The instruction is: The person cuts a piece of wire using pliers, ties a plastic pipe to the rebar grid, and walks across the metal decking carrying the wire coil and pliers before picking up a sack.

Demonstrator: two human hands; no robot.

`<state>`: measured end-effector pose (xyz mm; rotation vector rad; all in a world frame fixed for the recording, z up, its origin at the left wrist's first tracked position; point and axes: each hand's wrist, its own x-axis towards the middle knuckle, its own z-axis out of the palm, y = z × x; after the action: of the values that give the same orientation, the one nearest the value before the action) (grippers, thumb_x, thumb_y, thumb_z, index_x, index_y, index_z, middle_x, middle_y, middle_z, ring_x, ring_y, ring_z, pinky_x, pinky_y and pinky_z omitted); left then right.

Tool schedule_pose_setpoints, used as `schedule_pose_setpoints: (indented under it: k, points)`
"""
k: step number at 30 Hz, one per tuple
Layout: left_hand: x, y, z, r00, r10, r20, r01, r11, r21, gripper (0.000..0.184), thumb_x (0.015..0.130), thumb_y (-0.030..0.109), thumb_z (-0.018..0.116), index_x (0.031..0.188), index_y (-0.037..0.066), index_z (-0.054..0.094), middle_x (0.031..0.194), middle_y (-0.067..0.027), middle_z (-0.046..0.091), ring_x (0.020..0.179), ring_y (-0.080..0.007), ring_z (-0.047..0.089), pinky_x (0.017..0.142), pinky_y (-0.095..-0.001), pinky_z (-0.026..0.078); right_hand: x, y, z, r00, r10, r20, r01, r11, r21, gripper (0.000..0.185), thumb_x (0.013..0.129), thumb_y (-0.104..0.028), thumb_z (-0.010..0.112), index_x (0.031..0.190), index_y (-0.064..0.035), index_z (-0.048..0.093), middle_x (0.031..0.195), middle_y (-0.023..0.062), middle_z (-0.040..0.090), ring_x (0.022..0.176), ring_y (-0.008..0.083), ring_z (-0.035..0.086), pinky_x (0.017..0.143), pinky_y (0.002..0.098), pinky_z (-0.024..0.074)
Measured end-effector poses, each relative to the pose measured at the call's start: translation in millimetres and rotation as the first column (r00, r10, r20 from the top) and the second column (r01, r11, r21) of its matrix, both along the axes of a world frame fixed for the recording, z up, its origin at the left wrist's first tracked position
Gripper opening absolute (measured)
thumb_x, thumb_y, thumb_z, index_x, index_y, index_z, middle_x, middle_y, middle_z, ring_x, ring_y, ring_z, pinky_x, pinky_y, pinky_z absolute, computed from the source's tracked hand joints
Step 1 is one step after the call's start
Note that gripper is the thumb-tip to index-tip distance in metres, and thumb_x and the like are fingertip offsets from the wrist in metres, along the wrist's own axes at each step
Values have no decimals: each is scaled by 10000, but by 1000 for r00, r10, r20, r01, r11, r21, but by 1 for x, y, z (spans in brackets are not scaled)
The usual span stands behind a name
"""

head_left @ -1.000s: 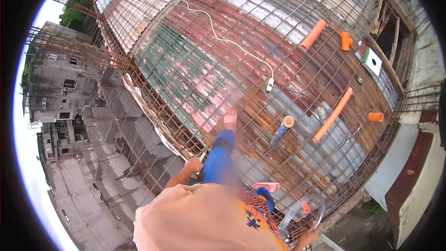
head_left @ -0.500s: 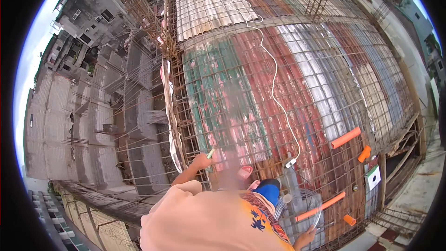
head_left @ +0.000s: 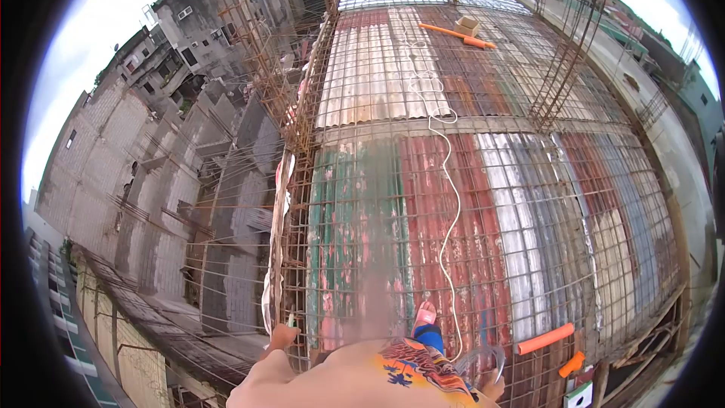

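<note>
Evidently both hands are occupied. The left hand is wrapped around a pale green handle; a short end juts ahead of the fist and the rest is hidden, so what it belongs to is unclear. The right hand, only partly in view, seems curled on a coil of shiny strands, which sits just ahead of it and slightly to its left.

That coil should be light, springy and rather slick, tough but quick to tangle; gathering every loop in 1 closed palm looks the surest hold. The handle looks stiff and light, best gripped around its middle. Its long axis points forward from the left fist, roughly along the near edge of the rebar mesh. Being round, the coil has no clear long axis; its loops bow forward. Between the 2 hands, nearer the right, is a foot in a pink sandal.
</note>
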<state>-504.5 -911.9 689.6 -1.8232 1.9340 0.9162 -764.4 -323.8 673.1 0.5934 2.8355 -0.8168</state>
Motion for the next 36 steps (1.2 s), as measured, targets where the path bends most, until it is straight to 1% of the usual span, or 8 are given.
schedule_pose_setpoints:
  k: [2, 7, 8, 12, 18, 25, 30, 36]
  points:
    - [-57, 37, 69, 991, 110, 77, -113, 993, 30, 375, 732, 278, 733, 766, -91, 674, 696, -191, 667, 645, -270, 665, 574, -389, 510, -60, -15, 0, 1000, -9, -14, 8, 998, -63, 503, 936, -424, 537, 944, 71, 627, 845, 281, 636, 815, 457, 600, 725, 519, 448]
    - [-43, 49, -2, 984, 8, 181, -31, 992, 122, 447, 727, 370, 700, 696, -75, 670, 685, -213, 661, 672, -270, 676, 608, -378, 510, -196, -27, -40, 997, 18, 69, 9, 927, -376, 458, 920, -374, 564, 957, 77, 634, 820, 250, 652, 780, 404, 624, 735, 485, 469]
    - [-55, 57, 10, 986, 67, 151, -94, 980, 175, 440, 726, 361, 696, 704, -78, 670, 687, -215, 660, 661, -270, 675, 604, -378, 509, -217, -22, -56, 995, 100, 0, -96, 955, -282, 357, 963, -319, 563, 898, 29, 609, 793, 90, 633, 664, 165, 586, 572, 309, 461]
    - [-61, 70, -13, 941, 330, 71, -337, 907, 252, 420, 743, 355, 672, 744, -66, 680, 701, -207, 663, 621, -262, 667, 580, -371, 504, -295, -73, -9, 928, 366, 73, -368, 930, 16, 398, 929, -305, 596, 1039, 77, 603, 886, 223, 644, 805, 343, 599, 730, 431, 457]
    - [-95, 36, -49, 921, -389, 18, 369, 886, 281, 390, 805, 333, 617, 1004, 2, 661, 841, -198, 689, 788, -350, 665, 706, -434, 519, -401, -186, 4, 902, 429, -56, -420, 900, 120, 421, 905, -300, 598, 1137, 51, 605, 994, 297, 634, 986, 457, 590, 883, 500, 440]
    - [-279, -209, -107, 974, -54, 222, -62, 873, 484, 590, 786, 438, 600, 1068, -79, 633, 1055, -326, 616, 1045, -442, 600, 891, -457, 477, -482, -324, -9, 941, 284, 184, -318, 927, 197, 495, 911, -361, 580, 1174, 58, 587, 997, 317, 623, 951, 479, 590, 863, 514, 433]
    - [-501, -444, 1, 987, -33, -159, 37, 999, 21, 430, 758, 345, 677, 985, -20, 656, 927, -273, 655, 927, -413, 631, 813, -466, 480, -519, -433, -2, 901, 425, 91, -423, 808, 410, 322, 897, -245, 504, 937, 53, 617, 851, 242, 633, 810, 399, 619, 732, 498, 477]
    - [-661, -638, 44, 924, -194, -329, 97, 952, -289, 328, 781, 288, 683, 903, -12, 633, 815, -235, 647, 796, -405, 631, 714, -465, 479, -618, -580, 25, 919, 271, 286, -323, 934, 153, 244, 850, -148, 542, 898, 69, 641, 816, 241, 656, 784, 389, 650, 671, 460, 508]
